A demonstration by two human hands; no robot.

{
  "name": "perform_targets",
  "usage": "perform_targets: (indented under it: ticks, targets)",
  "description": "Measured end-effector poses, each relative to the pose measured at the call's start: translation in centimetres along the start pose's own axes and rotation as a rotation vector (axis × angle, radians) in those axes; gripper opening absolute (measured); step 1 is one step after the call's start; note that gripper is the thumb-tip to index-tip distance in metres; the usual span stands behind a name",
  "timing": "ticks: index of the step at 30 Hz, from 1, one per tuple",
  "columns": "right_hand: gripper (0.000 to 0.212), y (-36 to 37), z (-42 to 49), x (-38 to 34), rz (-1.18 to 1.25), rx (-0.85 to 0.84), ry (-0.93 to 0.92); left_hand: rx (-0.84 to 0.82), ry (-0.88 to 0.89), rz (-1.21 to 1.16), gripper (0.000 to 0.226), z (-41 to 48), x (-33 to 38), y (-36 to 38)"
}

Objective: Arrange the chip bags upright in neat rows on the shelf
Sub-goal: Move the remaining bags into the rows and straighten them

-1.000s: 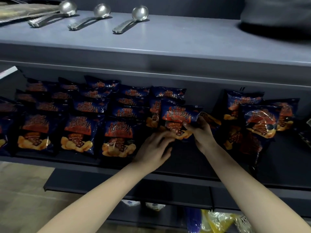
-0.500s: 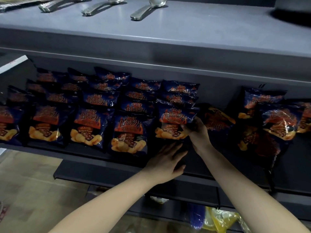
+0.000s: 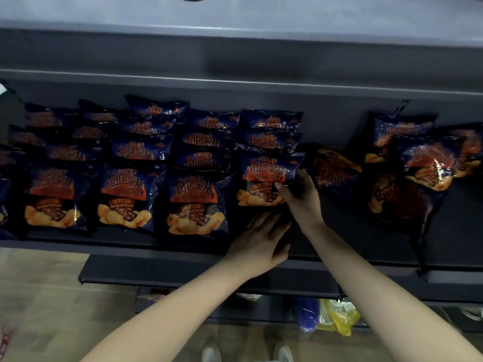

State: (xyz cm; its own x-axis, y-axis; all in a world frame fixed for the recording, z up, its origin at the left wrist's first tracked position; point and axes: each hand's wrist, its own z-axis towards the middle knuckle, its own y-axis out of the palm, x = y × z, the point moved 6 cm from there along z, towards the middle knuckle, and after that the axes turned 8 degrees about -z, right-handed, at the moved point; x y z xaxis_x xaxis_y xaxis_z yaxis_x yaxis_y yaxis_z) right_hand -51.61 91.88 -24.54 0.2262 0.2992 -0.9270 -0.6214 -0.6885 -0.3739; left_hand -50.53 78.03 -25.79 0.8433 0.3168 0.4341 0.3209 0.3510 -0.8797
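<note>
The chip bag (image 3: 264, 176) stands upright just ahead of both hands. The right hand (image 3: 300, 197) pinches its right edge, and the left hand (image 3: 261, 239) lies spread flat beneath its base.

right hand (image 3: 300, 198) — grips chip bag (image 3: 261, 173) | left hand (image 3: 258, 240) — fingers (image 3: 264, 220) straight, just below

Chip bags (image 3: 133, 194) dark blue with orange-red panels, yellow chips; shelf (image 3: 366, 236) grey-black.
</note>
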Motion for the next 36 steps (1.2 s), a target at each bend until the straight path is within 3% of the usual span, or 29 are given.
perform_targets:
  ticks: [9, 18, 23, 28, 36]
  targets:
    - [0.047, -3.3, -1.5, -0.8, 0.034, 0.038, -0.031, 0.106, 0.169, -0.101, 0.042, 2.2, 2.5, -0.9]
    - [0.037, -13.0, -2.4, -0.4, -0.021, 0.248, -0.078, 0.162, 0.282, -0.184, 0.041, 8.3, 7.5, -1.1]
    - [0.032, -18.2, -3.5, 1.6, -0.074, 0.360, -0.053, 0.117, 0.319, -0.177, 0.045, 11.7, 10.3, 0.4]
    - [0.029, -23.3, -4.4, 3.6, -0.318, 0.508, -0.048, 0.031, 0.299, -0.152, 0.058, 14.7, 12.7, 2.8]
    - [0.056, -25.5, -4.3, 7.1, -0.424, 0.399, 0.157, -0.144, 0.274, -0.021, 0.083, 18.3, 14.6, 5.4]
